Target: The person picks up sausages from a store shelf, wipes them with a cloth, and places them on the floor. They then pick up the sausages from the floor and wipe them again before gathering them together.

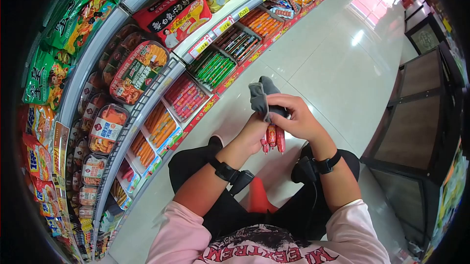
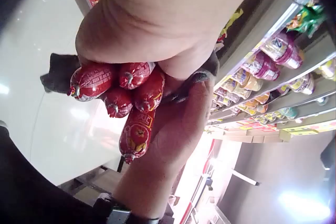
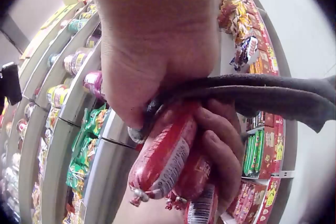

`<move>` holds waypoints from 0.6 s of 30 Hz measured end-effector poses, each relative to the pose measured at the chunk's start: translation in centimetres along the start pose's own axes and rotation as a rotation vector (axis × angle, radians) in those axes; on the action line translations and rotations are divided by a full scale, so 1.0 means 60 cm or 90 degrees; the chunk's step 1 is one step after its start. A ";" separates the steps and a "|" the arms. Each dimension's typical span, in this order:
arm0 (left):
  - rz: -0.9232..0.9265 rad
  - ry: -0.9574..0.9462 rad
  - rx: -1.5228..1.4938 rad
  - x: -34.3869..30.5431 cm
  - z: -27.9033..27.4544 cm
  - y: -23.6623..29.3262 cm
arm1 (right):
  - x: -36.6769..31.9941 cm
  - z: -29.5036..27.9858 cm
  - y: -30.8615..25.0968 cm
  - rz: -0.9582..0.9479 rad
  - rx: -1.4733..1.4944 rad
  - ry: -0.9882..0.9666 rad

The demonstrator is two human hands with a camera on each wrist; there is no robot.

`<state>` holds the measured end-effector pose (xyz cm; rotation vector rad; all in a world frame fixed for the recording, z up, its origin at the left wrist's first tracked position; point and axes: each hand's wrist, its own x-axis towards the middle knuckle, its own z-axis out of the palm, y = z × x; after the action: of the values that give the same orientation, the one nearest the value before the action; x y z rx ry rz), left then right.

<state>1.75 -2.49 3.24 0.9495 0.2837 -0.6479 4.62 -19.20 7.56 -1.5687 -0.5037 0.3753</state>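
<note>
Several red-wrapped sausages (image 1: 272, 137) (image 2: 140, 129) (image 3: 163, 155) form a bundle gripped by my left hand (image 1: 253, 131) (image 2: 152, 29) (image 3: 223, 142), their tied ends sticking out. A dark grey cloth item (image 1: 259, 98) (image 2: 60, 71) (image 3: 283, 95), perhaps a glove, lies over and between the two hands. My right hand (image 1: 296, 116) (image 2: 178, 124) (image 3: 157, 61) pinches this cloth between thumb and fingers, just right of the left hand in the head view. Part of the left hand is hidden behind the cloth.
Shelves on the left carry noodle packs (image 1: 174, 14), packaged trays (image 1: 139, 72) and a wire rack edge (image 1: 142, 102). Low bins hold green sticks (image 1: 214, 69) and pink-red sticks (image 1: 186, 96). Dark cabinets (image 1: 411, 112) stand on the right beside the tiled floor (image 1: 323, 63).
</note>
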 end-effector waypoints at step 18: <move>0.260 0.092 0.312 -0.022 0.031 0.020 | 0.015 0.028 0.004 0.262 0.248 0.134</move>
<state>1.40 -3.03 5.73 1.4796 0.0483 -0.2711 4.49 -17.30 7.27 -1.3037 0.0615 0.5750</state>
